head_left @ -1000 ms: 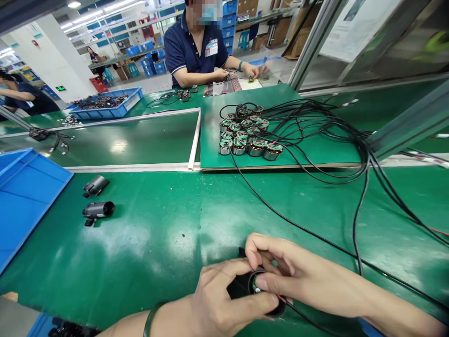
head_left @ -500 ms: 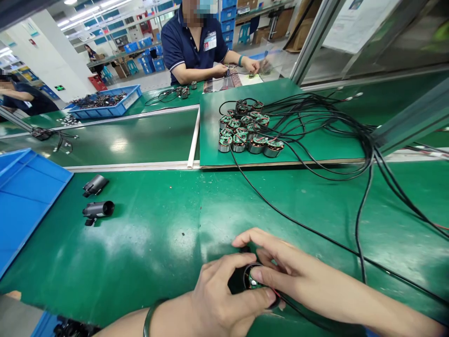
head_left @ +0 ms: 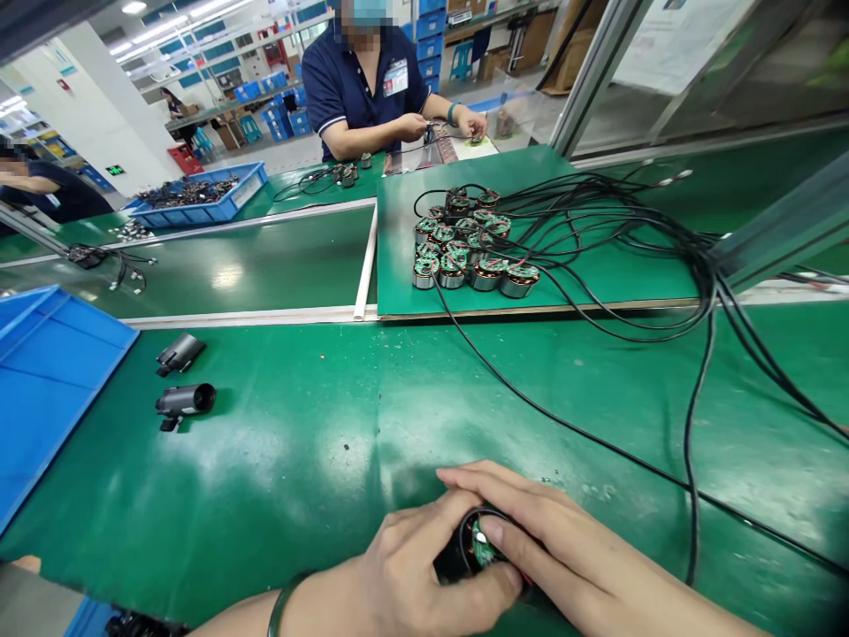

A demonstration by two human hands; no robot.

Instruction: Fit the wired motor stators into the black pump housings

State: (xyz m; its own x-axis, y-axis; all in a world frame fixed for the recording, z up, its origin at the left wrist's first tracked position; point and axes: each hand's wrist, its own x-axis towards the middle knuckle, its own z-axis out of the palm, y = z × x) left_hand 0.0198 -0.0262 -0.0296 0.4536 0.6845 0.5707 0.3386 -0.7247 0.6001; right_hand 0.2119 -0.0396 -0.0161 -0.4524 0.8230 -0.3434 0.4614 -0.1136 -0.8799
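Near the front edge of the bench, my left hand (head_left: 424,557) wraps round a dark round housing (head_left: 451,562), its open end tilted up towards me. Inside the rim sits a motor with a green circuit board (head_left: 483,548) on top. The thumb of my right hand (head_left: 550,531) presses on that board, while its fingers lie together over the far side of the housing. My hands cover most of the housing. Two dark grey cylindrical housings (head_left: 187,400) with clips lie at the left of the bench.
On a raised green board (head_left: 404,212) stand several motors (head_left: 487,272) with black cables (head_left: 597,190) trailing right and over the bench. A blue bin (head_left: 53,372) leans at left. Across the bench a co-worker (head_left: 364,80) handles cables beside a blue tray (head_left: 245,195) of parts.
My right hand has come down closer on the housing, its raised fingers now lowered and together. The thumb stays on the circuit board. The left hand keeps its hold.
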